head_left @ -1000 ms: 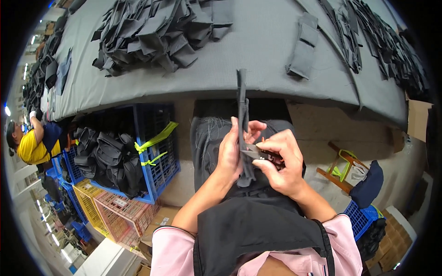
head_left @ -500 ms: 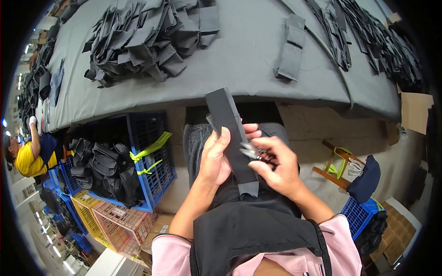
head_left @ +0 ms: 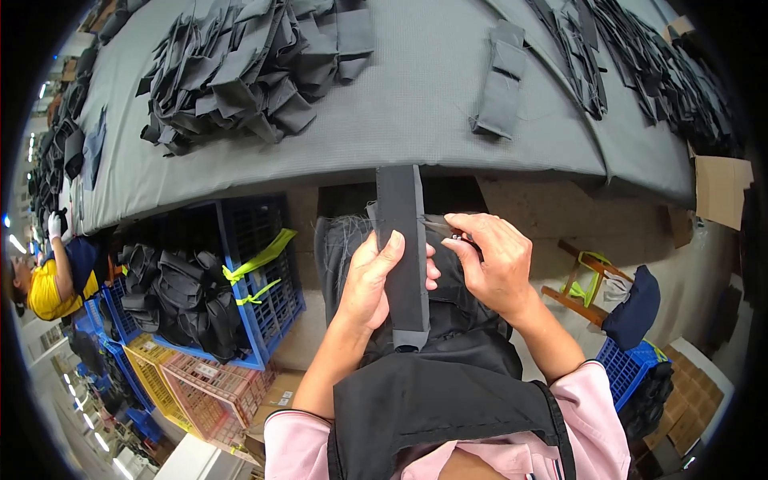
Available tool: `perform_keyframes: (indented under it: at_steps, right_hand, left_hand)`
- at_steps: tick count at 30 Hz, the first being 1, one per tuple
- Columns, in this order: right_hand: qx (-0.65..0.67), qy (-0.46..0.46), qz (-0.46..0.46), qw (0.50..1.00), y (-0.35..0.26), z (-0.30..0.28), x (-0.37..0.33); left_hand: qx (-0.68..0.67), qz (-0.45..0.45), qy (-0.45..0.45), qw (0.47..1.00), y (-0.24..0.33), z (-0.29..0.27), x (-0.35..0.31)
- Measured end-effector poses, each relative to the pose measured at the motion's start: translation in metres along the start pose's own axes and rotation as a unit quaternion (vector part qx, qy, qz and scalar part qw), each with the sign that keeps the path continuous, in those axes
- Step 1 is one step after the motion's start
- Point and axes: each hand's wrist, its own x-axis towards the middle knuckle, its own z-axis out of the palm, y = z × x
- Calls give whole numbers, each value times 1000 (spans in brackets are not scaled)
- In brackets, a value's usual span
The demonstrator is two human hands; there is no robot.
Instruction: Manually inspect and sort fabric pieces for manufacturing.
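Note:
My left hand (head_left: 370, 280) is closed round a long dark grey fabric strip (head_left: 399, 210), thumb on its face and fingertips showing past its right edge. The strip stands nearly straight over my lap, its upper end by the table edge and a lighter folded end at the bottom. In my right hand (head_left: 498, 260) I grip small thread snips (head_left: 437, 224), blades pointing left at the strip's right edge. Whether the blades touch the cloth I cannot tell. Loose threads (head_left: 346, 234) lie on my dark apron just left of the strip.
A grey-covered table (head_left: 432, 104) bears a heap of fabric pieces (head_left: 232, 72), one separate strip (head_left: 501, 80) and more strips (head_left: 648, 72) at right. A blue crate (head_left: 254, 320) with dark bundles stands left, a wooden stool (head_left: 574, 300) right. Another person (head_left: 60, 276) works far left.
The fabric strip has swung from a leftward tilt to nearly upright. My right hand has moved up and slightly right with the snips, from the strip's lower half to higher along its edge.

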Motion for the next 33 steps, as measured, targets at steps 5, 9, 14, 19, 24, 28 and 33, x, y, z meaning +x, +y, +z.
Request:
perform_keyframes:
  at_steps: [5,9,14,19,24,28,33]
  right_hand:
    - [-15,6,-12,1000,2,0,-1]
    - [45,37,28,998,-3,0,-5]
    - [84,-2,82,993,1,0,-6]
    - [131,-37,61,989,-8,-3,3]
    - [104,-74,23,992,-3,-1,6]
    - [88,-68,13,994,0,2,6]
    - [56,-58,-22,997,2,5,1]
  left_hand:
    - [1,-9,-4,1000,0,-1,1]
    - [-3,-14,0,1000,0,-4,-2]
    - [12,-18,5,1000,1,2,0]
    - [45,-14,0,999,2,4,-2]
    - [73,-32,-32,996,4,8,-4]
    - [88,-39,-41,995,5,7,-3]
    - [91,-44,-39,994,4,7,-4]
